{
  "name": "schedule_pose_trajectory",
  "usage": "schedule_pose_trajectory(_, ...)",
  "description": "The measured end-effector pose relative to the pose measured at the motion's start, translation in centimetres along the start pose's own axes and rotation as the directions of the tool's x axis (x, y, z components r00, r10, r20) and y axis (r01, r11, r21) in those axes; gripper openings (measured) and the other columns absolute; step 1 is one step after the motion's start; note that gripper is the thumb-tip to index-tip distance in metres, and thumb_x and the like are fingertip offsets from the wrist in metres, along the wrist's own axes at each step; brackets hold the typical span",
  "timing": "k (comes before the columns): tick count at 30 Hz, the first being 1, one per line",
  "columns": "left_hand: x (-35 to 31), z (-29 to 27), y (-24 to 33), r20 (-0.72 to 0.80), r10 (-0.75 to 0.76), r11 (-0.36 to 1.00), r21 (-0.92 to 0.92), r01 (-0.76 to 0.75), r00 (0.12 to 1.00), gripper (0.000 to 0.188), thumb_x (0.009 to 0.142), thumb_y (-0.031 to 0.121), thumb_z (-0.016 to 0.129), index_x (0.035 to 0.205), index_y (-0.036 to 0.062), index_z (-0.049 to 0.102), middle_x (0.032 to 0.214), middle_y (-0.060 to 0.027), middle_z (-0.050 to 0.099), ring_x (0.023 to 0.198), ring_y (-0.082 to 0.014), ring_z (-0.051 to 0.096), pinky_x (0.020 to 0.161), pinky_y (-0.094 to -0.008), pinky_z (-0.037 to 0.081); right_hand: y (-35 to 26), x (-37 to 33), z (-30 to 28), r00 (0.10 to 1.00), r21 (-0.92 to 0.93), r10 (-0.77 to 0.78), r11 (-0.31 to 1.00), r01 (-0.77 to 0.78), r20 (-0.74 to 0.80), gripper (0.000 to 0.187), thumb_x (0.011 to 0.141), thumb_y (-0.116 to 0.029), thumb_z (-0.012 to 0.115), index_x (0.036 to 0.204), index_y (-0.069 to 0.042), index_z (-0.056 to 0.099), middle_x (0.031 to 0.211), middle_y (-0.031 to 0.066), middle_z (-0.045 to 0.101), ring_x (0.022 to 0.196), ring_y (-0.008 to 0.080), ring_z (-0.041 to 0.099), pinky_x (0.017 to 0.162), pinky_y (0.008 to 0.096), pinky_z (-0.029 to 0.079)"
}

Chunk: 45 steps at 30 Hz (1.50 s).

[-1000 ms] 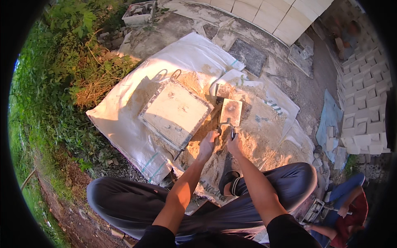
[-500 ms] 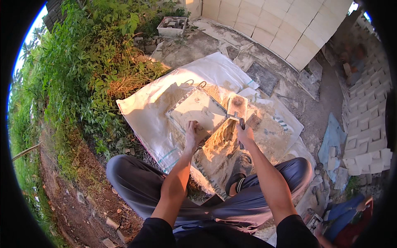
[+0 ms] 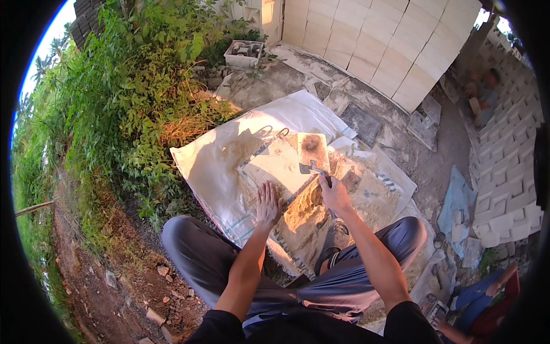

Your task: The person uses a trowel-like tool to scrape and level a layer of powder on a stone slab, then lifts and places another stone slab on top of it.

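One large bank of green plants, left of and beyond the pale square slab used as reference. Beyond the slab, toward the right: an upright wall of pale panels. Far right of the slab: rows of white blocks, closely stacked. Under and around the slab: a white woven sheet, creased, partly shaded, dusted with sand. On the near side of the slab: two bent legs in dark trousers, knees apart. Well right of the slab, two other people: one in a dark red top, toward the near side, blurred; a second person, farther off beside the blocks.

Slab itself: dark-rimmed, pale on top, lying on the sheet. Along its near right edge: loose sand, sunlit orange. Well beyond the slab: a whitish crate.

Left hand: at the near left part of the slab, palm down, fingers extended and slightly spread, gripping nothing; firm contact impossible to confirm. Right hand: just right of the slab, closed around the dark handle of a flat rectangular float. Float: at the far right edge of the slab, dark round stain on its upper face; underside hidden. Smallest: two wire loops, at the far corner of the slab.
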State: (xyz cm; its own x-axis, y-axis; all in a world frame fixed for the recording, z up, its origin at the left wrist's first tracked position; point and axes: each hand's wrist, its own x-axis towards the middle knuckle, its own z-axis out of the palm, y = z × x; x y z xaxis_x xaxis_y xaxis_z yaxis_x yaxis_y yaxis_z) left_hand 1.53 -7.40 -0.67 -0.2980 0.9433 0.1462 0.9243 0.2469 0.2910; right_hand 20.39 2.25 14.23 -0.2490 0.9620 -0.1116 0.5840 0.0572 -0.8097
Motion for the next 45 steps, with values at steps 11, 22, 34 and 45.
schedule_pose_trajectory(11,1.0,-1.5,0.0,-0.051,-0.012,1.000,0.011,0.012,0.999,0.061,0.095,0.037,0.033,0.145,0.0036,0.019,0.152,-0.0150,0.014,0.141,-0.0290,0.011,0.113,-0.0493,0.005,0.8,1.0,3.1,0.986,-0.140,-0.166,0.977,0.163,-0.011,0.044,0.091,-0.042,0.052,0.079,0.000,0.053,0.070,0.0228,0.059,0.068,0.0411,0.058,0.062,0.0468,0.044)
schedule_pose_trajectory(22,0.8,0.6,-0.4,-0.045,-0.032,0.999,-0.009,0.032,0.998,0.068,0.095,0.038,0.034,0.142,-0.0063,0.014,0.151,-0.0218,0.009,0.141,-0.0346,0.005,0.114,-0.0475,0.004,2.8,2.6,3.2,0.998,-0.187,-0.057,0.981,0.054,-0.008,0.046,0.091,-0.045,0.050,0.083,-0.001,0.057,0.064,0.0165,0.058,0.062,0.0316,0.060,0.060,0.0433,0.045)
schedule_pose_trajectory(34,1.5,1.1,2.2,-0.007,0.060,0.998,-0.013,-0.060,0.998,0.067,0.095,0.038,0.034,0.141,-0.0075,0.017,0.149,-0.0245,0.014,0.140,-0.0381,0.009,0.114,-0.0477,0.007,3.2,2.9,2.5,0.997,-0.177,-0.036,0.984,0.023,-0.069,0.049,0.091,-0.046,0.049,0.080,0.001,0.057,0.066,0.0178,0.059,0.064,0.0347,0.060,0.061,0.0437,0.045)
schedule_pose_trajectory(45,2.1,-0.1,-0.3,-0.102,-0.161,0.979,0.105,0.172,0.982,0.070,0.094,0.042,0.036,0.143,-0.0038,0.018,0.151,-0.0208,0.013,0.141,-0.0333,0.008,0.113,-0.0497,0.005,8.3,2.5,3.9,0.992,-0.263,-0.124,0.959,0.109,-0.039,0.047,0.092,-0.045,0.048,0.091,0.001,0.056,0.071,0.0188,0.060,0.065,0.0335,0.061,0.063,0.0437,0.048)
